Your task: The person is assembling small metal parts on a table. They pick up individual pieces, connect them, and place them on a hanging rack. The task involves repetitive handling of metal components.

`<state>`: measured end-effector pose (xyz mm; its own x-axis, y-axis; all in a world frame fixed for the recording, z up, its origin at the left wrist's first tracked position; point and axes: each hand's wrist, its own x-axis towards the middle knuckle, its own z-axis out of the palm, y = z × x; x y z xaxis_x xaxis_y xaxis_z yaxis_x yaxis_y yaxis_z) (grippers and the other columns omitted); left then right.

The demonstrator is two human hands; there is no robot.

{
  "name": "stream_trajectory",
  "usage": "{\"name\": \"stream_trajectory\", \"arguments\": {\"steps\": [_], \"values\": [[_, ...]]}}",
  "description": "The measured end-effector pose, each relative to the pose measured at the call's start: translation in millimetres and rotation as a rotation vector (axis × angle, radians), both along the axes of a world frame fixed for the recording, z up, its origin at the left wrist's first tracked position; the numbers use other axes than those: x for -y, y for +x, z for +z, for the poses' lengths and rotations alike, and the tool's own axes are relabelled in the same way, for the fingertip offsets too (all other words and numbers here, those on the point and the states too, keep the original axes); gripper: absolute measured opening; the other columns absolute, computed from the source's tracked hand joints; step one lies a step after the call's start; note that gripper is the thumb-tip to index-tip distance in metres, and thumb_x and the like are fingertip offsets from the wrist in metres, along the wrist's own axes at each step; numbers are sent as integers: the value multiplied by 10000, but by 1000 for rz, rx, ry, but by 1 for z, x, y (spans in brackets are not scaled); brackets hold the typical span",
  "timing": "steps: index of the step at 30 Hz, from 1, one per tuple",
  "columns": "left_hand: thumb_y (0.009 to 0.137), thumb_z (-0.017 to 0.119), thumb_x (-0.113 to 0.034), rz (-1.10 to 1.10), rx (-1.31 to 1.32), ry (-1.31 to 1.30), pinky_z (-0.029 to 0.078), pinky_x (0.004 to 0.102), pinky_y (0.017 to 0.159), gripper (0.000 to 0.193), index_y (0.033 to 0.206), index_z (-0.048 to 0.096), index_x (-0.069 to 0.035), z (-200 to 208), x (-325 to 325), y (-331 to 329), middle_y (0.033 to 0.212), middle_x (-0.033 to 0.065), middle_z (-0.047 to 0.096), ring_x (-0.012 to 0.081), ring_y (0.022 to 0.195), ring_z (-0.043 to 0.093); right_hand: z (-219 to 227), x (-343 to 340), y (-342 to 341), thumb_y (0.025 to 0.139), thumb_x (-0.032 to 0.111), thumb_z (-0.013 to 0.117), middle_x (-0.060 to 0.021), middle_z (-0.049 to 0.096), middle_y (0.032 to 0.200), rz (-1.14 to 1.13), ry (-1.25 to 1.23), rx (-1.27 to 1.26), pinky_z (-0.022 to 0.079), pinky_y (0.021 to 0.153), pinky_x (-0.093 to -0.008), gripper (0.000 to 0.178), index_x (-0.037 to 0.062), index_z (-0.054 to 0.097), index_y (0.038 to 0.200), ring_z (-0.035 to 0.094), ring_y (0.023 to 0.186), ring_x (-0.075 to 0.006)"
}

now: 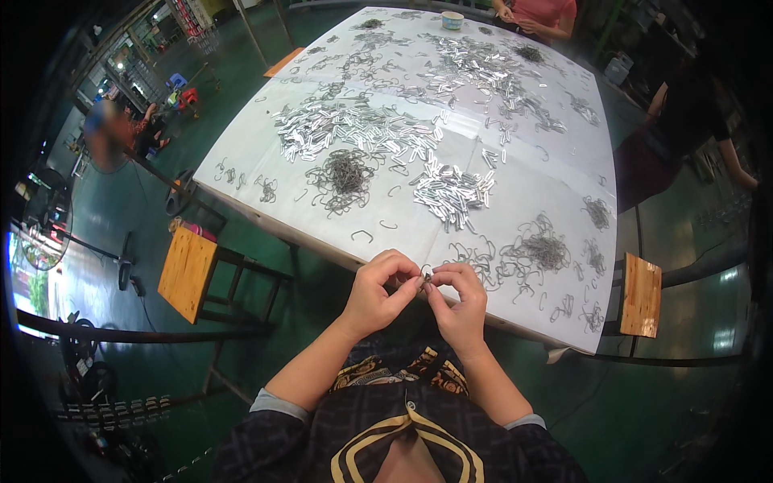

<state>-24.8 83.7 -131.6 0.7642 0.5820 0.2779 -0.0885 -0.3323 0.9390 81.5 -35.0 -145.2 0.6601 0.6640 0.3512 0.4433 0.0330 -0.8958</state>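
At the near edge of the table my left hand (377, 295) and my right hand (460, 304) meet, fingertips nearly touching. Both are closed in a pinch on a small bent wire piece (427, 274), mostly hidden by the fingers. Just beyond lies a pile of shiny, narrow metal strips (453, 196). A tangled heap of dark bent wire hooks (348, 174) sits to the left of it, and another heap of wire hooks (544, 251) to the right. Single hooks, such as a loose wire hook (361, 236), lie near my left hand.
White sheeting covers the large table (403, 233). More metal strips (322, 129) spread across its middle, and a round tub (452, 21) stands at the far edge. Wooden stools (187, 274) flank the table. One person (547, 16) works opposite; another person (684, 121) is at the right.
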Motion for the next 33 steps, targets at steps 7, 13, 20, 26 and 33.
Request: {"name": "stream_trajectory", "arguments": {"steps": [7, 13, 20, 26, 33], "values": [[819, 635, 9, 100, -5, 27, 415, 214, 627, 69, 880, 608, -11, -5, 12, -4, 844, 41, 596, 74, 700, 511, -1, 0, -7, 739, 4, 715, -124, 616, 946, -16, -25, 71, 489, 766, -347, 121, 14, 654, 843, 619, 876, -271], [880, 561, 51, 4, 136, -237, 457, 239, 775, 105, 963, 568, -13, -33, 20, -9, 1005, 92, 631, 92, 868, 560, -8, 4, -7, 730, 17, 725, -110, 627, 929, 54, -59, 111, 489, 733, -335, 121, 34, 666, 834, 624, 836, -267], [878, 565, 43, 24, 88, -155, 453, 230, 733, 82, 931, 562, -20, -28, 16, -30, 1012, 92, 656, 75, 823, 556, -61, -3, 86, 785, 90, 702, -107, 620, 832, -229, -312, 161, 460, 720, -370, 107, 26, 689, 871, 586, 790, -277], [864, 583, 36, 71, 89, -85, 440, 216, 684, 84, 919, 564, -25, -33, 15, -40, 991, 83, 667, 60, 779, 545, -98, -40, 133, 787, 134, 713, -106, 580, 839, -252, -517, 452, 464, 736, -414, 136, 33, 651, 855, 566, 843, -302], [857, 592, 33, 120, 43, -99, 456, 225, 688, 68, 903, 577, -15, -33, 10, -49, 976, 94, 674, 69, 757, 561, -106, -48, 152, 812, 106, 665, -134, 577, 828, -175, -658, 734, 473, 751, -430, 101, 19, 617, 795, 572, 837, -347]]}}
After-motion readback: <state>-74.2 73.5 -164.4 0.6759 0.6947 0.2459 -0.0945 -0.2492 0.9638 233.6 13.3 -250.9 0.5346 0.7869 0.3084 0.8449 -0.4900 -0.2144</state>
